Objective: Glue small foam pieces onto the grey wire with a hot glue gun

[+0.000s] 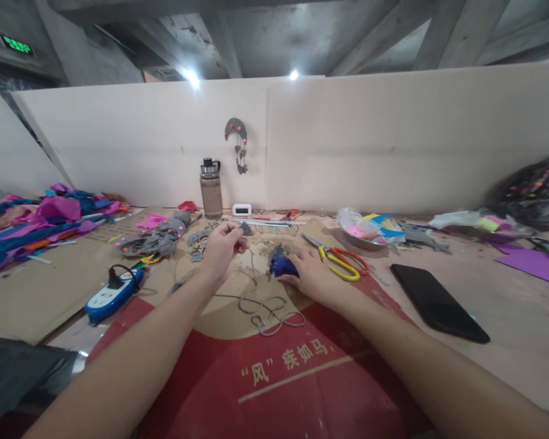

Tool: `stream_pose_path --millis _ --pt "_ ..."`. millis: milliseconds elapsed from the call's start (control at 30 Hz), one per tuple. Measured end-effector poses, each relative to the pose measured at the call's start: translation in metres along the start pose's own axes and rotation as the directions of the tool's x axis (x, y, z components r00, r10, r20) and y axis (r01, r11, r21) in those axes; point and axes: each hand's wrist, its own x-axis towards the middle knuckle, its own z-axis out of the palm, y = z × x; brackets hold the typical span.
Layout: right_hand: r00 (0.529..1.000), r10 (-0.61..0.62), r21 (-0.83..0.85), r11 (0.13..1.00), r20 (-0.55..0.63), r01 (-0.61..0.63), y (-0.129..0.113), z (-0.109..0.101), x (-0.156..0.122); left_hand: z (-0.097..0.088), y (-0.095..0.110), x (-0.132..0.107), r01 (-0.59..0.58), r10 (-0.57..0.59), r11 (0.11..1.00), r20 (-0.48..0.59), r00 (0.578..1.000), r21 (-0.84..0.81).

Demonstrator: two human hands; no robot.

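My left hand [222, 247] is raised a little above the table and pinches a small grey felt piece [246, 228] between thumb and fingers. A thin grey cord [268, 308] trails from below that hand and lies in loops on the red and tan cardboard [274, 378]. My right hand [313, 274] rests on the cardboard with its fingers curled over a blue tool [281, 265], probably a glue gun. Orange and yellow scissors [343, 262] lie just right of that hand.
Grey felt cut-outs [158, 241] lie at back left beside piles of coloured felt [36, 222]. A blue and white power strip [112, 292] is at left. A black phone [439, 302] lies at right. A water bottle [211, 189], a small white clock [241, 210] and a metal bowl [363, 228] stand by the white partition.
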Motion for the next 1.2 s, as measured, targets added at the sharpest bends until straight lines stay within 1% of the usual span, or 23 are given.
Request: stream_pose_path --millis 67,133,200,267,300,367,433,500,567,633,733,800,867,933,967,1033,1100,1167,1200 --pt "0.999 0.031 0.068 0.997 -0.01 -0.03 -0.001 -0.001 0.001 0.001 0.003 -0.003 0.02 -0.02 1.0 0.03 0.999 -0.003" --pt "0.995 0.041 0.152 0.988 -0.091 -0.027 -0.001 -0.004 0.003 0.002 0.003 -0.004 0.029 -0.029 1.0 0.043 0.999 0.002" --pt "0.981 0.004 0.25 0.967 -0.195 0.046 -0.001 -0.009 0.005 0.002 0.002 -0.003 0.029 -0.029 1.0 0.038 0.999 0.009" --pt "0.959 -0.057 0.34 0.928 -0.278 0.154 -0.002 -0.015 0.003 0.0 0.0 -0.001 0.029 -0.029 1.0 0.014 0.999 0.011" --pt "0.948 -0.093 0.373 0.904 -0.304 0.209 -0.003 -0.018 0.002 -0.001 0.0 0.001 0.03 -0.03 0.999 -0.003 1.0 0.01" --pt "0.932 -0.183 0.413 0.858 -0.314 0.307 -0.008 -0.023 -0.003 -0.004 0.0 0.005 0.039 -0.038 0.999 -0.038 0.999 0.015" --pt "0.917 -0.278 0.426 0.82 -0.286 0.381 -0.016 -0.026 -0.008 -0.008 0.0 0.009 0.048 -0.047 0.999 -0.067 0.997 0.021" --pt "0.907 -0.345 0.439 0.794 -0.242 0.42 -0.027 -0.029 -0.012 -0.012 0.0 0.013 0.076 -0.074 0.997 -0.067 0.995 0.027" --pt "0.905 -0.376 0.448 0.787 -0.199 0.425 -0.037 -0.032 -0.014 -0.014 -0.001 0.015 0.128 -0.125 0.991 -0.066 0.99 0.042" --pt "0.906 -0.393 0.419 0.804 -0.158 0.422 -0.047 -0.035 -0.012 -0.016 -0.002 0.016 0.172 -0.169 0.984 -0.06 0.984 0.044" --pt "0.92 -0.378 0.31 0.866 -0.107 0.392 -0.059 -0.039 -0.002 -0.016 -0.002 0.017 0.193 -0.191 0.981 -0.053 0.98 0.034" --pt "0.931 -0.357 0.244 0.899 -0.072 0.363 -0.067 -0.036 0.01 -0.015 -0.001 0.017 0.187 -0.186 0.982 -0.053 0.981 0.021" --pt "0.949 -0.316 0.19 0.931 -0.013 0.313 -0.074 -0.028 0.023 -0.015 0.001 0.017 0.176 -0.176 0.984 -0.053 0.983 0.003" --pt "0.968 -0.236 0.137 0.965 0.079 0.224 -0.082 -0.016 0.034 -0.015 0.002 0.017 0.18 -0.18 0.984 -0.038 0.983 -0.005" --pt "0.97 -0.216 0.125 0.971 0.113 0.202 -0.085 -0.011 0.038 -0.016 0.002 0.017 0.189 -0.189 0.982 -0.027 0.982 -0.005" --pt "0.966 -0.214 0.128 0.972 0.147 0.196 -0.092 -0.002 0.042 -0.017 0.003 0.019 0.212 -0.212 0.977 -0.012 0.977 -0.008" --pt "0.955 -0.249 0.146 0.963 0.16 0.226 -0.096 -0.001 0.039 -0.021 0.004 0.022 0.203 -0.205 0.978 -0.055 0.977 -0.04" --pt "0.935 -0.306 0.188 0.944 0.18 0.273 -0.098 -0.008 0.029 -0.026 0.006 0.027 0.141 -0.154 0.986 -0.165 0.974 -0.089" --pt "0.919 -0.345 0.225 0.927 0.191 0.302 -0.098 -0.014 0.022 -0.029 0.008 0.029 0.1 -0.122 0.989 -0.234 0.964 -0.107"
